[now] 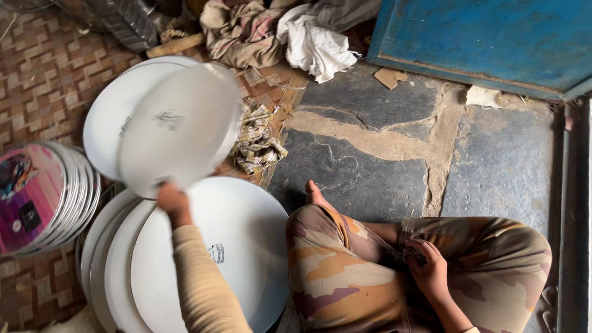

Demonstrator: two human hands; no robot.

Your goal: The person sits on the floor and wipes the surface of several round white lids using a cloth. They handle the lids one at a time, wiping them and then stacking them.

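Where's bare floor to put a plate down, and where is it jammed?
Free: the dark stone slabs between the checked rag, the blue panel and the bent knee.
Crowded: the left side, where white plate stacks, the labelled stack and the plate held by the left hand overlap. The right hand rests in the lap.

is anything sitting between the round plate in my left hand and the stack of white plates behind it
Nothing visible does. The left hand holds the blurred round plate right over the rear stack of white plates, overlapping it.
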